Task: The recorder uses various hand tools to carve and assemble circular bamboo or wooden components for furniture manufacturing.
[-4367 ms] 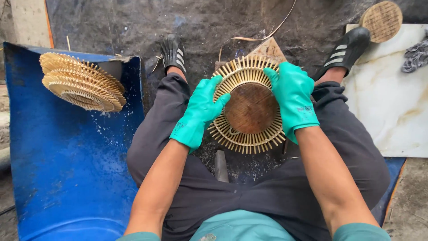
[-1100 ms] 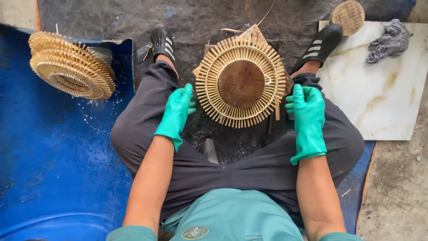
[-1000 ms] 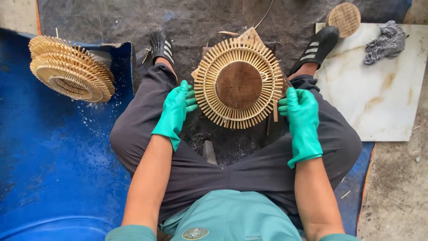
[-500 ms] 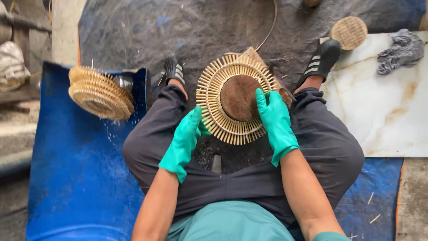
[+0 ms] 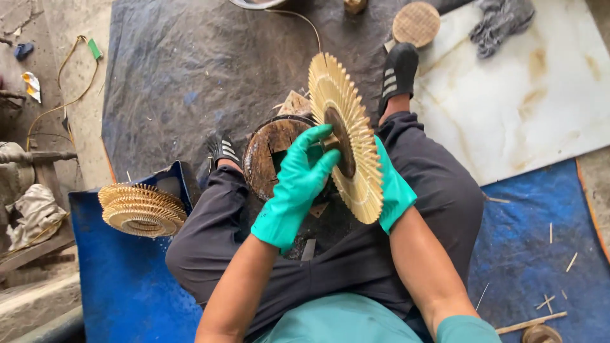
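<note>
Left hand (image 5: 298, 187), green glove, grip closed w/ fingertips on the dark centre of the round bamboo-slat disc (image 5: 346, 136); right hand (image 5: 394, 190), also gloved, grips the disc from behind, mostly hidden by it. Disc is held up on edge, tilted, above the lap, between both hands & just over a dark round wooden block (image 5: 273, 155) sitting on the ground between the legs. Person sits w/ knees spread, black shoes on grey tarp (image 5: 184, 70). To the left, stack of similar slat discs (image 5: 141, 209) on a blue sheet (image 5: 121, 286). Right: pale marble-look slab (image 5: 527, 108), small woven round piece (image 5: 416, 24) at its top corner, grey rag (image 5: 499, 22) near it.
</note>
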